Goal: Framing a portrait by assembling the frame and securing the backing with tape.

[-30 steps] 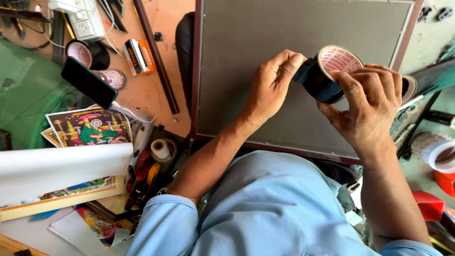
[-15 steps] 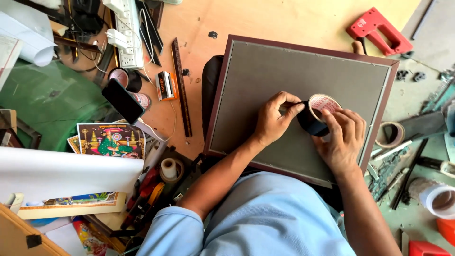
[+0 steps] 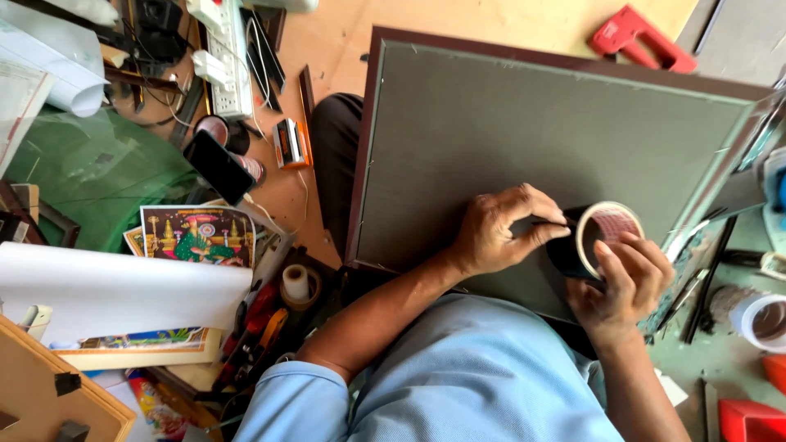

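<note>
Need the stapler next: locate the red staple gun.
In the head view, the red staple gun lies top right on the wooden table, beyond the dark-framed grey board's far edge.

Light blue short-sleeved shirt [image 3: 458, 368], dark trousers [image 3: 334, 155], bare forearms.

The grey backing board [image 3: 524, 139] lies bare above both hands, open for passage. Left of the frame, a phone [image 3: 219, 166], power strip [image 3: 225, 61] and prints [image 3: 196, 236] crowd the floor; a red stapler [image 3: 634, 39] sits beyond.
</note>
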